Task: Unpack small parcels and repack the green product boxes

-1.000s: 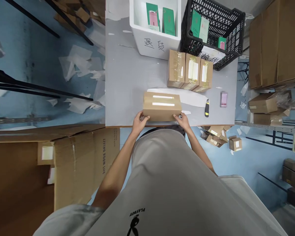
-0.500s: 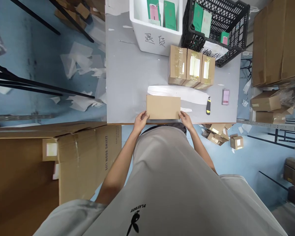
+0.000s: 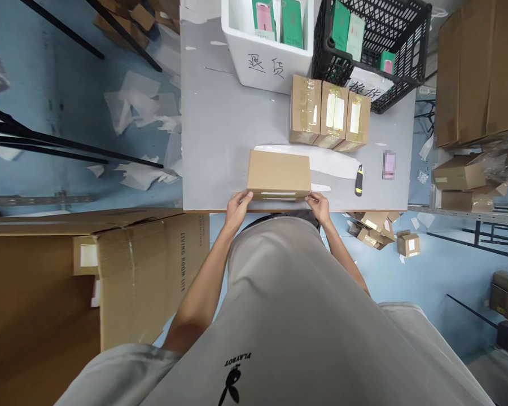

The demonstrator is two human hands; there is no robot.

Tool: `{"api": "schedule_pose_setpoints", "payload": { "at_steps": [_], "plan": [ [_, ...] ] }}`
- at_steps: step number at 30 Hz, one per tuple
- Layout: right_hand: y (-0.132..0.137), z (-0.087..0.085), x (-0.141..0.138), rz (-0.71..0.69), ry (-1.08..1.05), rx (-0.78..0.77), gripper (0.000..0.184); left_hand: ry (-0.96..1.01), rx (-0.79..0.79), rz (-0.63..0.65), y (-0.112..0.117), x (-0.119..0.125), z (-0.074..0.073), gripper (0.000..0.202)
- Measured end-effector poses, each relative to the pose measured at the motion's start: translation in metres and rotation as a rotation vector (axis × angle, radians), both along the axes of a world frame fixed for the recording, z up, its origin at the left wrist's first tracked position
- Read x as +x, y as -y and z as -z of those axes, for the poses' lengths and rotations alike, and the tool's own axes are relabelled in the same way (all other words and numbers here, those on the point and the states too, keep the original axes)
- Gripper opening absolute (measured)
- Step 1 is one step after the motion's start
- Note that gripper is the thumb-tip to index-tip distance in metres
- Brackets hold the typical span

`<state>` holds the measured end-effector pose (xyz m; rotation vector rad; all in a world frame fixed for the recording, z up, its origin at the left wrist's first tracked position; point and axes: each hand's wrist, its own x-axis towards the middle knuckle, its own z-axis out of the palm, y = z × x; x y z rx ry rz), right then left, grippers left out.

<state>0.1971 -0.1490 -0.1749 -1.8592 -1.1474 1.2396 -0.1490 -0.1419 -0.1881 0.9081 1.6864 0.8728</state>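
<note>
Between my two hands is a plain brown cardboard box (image 3: 278,172), close to the front edge of the grey table (image 3: 220,124). My left hand (image 3: 237,207) grips its near left corner, thumb and fingers closed on it. At the near right corner my right hand (image 3: 319,206) holds it the same way. White strips show low on the side facing me. Behind the box lies a long white paper sheet (image 3: 334,164), partly covered by it. A black and yellow utility knife (image 3: 359,180) rests to the right of the sheet.
Three taped cardboard boxes (image 3: 330,115) stand in a row farther back. Behind them are a white bin (image 3: 266,70) and a black crate (image 3: 402,51), both holding green boxes. A phone-sized pink item (image 3: 389,165) lies at right. A large open carton (image 3: 152,276) stands on my left.
The box has tilted, so its near side with white strips now shows and its top sits farther back. Both hands remain on its near corners, the left slightly farther left.
</note>
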Motion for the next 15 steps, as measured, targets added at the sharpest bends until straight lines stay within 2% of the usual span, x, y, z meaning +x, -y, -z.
{"api": "schedule_pose_setpoints", "payload": {
  "at_steps": [4, 6, 9, 15],
  "plan": [
    [-0.016, -0.019, 0.002, 0.058, 0.000, 0.124, 0.065, -0.094, 0.225, -0.009, -0.015, -0.005, -0.017, 0.050],
    [-0.021, -0.025, 0.003, 0.078, 0.024, 0.154, 0.068, -0.121, 0.269, 0.014, -0.019, -0.007, -0.024, 0.046],
    [-0.024, -0.026, 0.002, 0.100, 0.037, 0.153, 0.067, -0.132, 0.231, 0.024, -0.020, -0.006, -0.026, 0.039],
    [-0.029, -0.011, -0.003, 0.130, 0.039, 0.061, 0.059, -0.145, 0.113, -0.009, -0.022, 0.003, -0.011, 0.036]
  ]
}}
